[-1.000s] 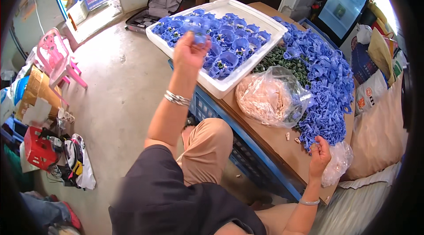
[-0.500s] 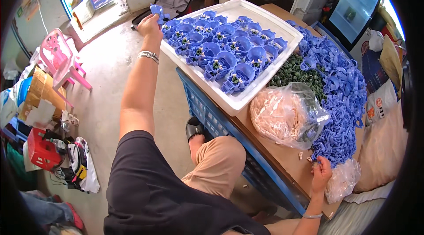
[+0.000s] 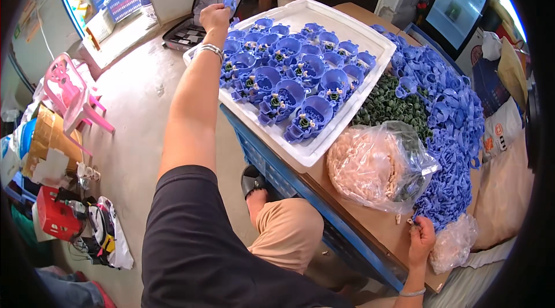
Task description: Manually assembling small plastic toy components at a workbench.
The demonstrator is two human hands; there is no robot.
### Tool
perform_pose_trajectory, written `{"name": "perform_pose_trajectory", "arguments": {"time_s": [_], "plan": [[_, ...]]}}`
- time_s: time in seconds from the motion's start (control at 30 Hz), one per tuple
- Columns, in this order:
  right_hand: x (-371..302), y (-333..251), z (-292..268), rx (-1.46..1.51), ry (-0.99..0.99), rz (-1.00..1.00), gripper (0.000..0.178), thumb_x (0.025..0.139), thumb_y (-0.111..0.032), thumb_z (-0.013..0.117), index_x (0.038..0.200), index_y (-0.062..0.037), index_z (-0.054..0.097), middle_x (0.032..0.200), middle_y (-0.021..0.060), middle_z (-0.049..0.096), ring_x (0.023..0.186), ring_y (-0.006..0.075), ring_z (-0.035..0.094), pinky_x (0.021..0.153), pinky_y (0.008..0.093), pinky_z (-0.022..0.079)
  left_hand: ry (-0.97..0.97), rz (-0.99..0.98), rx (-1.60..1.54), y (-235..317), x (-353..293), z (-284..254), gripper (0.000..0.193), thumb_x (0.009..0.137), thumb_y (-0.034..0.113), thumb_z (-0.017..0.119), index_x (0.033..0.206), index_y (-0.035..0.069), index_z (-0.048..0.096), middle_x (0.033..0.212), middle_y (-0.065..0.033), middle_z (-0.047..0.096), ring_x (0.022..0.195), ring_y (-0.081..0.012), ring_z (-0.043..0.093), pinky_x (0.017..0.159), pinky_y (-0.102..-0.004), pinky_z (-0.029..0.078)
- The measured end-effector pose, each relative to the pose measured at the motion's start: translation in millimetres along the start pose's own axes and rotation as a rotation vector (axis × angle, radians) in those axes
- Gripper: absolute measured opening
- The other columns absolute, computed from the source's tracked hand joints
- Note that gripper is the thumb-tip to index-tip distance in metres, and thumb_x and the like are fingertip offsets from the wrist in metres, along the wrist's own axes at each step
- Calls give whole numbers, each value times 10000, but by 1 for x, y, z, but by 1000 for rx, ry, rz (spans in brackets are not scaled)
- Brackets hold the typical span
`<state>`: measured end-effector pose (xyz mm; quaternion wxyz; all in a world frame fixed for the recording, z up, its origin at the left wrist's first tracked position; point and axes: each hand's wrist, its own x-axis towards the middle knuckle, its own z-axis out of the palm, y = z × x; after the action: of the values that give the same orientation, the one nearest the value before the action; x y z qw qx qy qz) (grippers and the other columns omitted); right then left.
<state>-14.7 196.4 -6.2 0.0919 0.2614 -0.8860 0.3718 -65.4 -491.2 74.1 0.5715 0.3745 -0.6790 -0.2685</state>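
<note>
My left arm is stretched out to the far left corner of a white tray (image 3: 378, 36). There my left hand (image 3: 214, 17) pinches a blue plastic cup-like piece (image 3: 229, 0) above the rim. Rows of blue cup-shaped assemblies (image 3: 288, 94), with small green and pale parts on them, fill much of the tray. At the near right end of the table, my right hand (image 3: 421, 240) is closed, fingertips together, beside a heap of small blue parts (image 3: 442, 192). What its fingers hold, if anything, is too small to make out.
On the brown tabletop (image 3: 378, 230) lie a clear bag of pale pieces (image 3: 367, 163), a green parts heap (image 3: 390, 102) and a smaller clear bag (image 3: 454, 241). A blue crate (image 3: 272, 163) is below. An open suitcase (image 3: 199, 16) and pink chair (image 3: 78, 97) are on the floor.
My left hand has moved rightward with the blue piece, closer in over the tray's far left corner. My right hand stays at the near edge of the blue heap. The view has shifted slightly.
</note>
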Motion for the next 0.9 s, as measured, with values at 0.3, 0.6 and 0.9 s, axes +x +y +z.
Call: {"name": "perform_pose_trajectory", "arguments": {"time_s": [0.3,0.6,0.9], "plan": [[1,-2,1,-51,6,6,161,731,17,536,892,11,542,832,42,503,674,122,428,614,214,359,-160,-8,61,4,0,16,191,593,167,682,770,97,682,767,-83,646,738,-205,616,716,-291,468],[-2,9,-5,-41,34,20,134,772,29,486,890,6,545,855,43,516,697,109,449,616,209,369,-88,-661,-1206,45,-23,-24,189,745,-46,552,922,19,547,769,-74,576,635,-185,533,643,-339,404],[115,-141,-32,-140,154,-533,94,794,38,476,858,42,545,841,106,555,798,192,528,730,268,414,-21,-535,-1839,110,-107,-139,165,833,7,453,991,-10,493,875,-118,562,713,-206,525,699,-345,401]]}}
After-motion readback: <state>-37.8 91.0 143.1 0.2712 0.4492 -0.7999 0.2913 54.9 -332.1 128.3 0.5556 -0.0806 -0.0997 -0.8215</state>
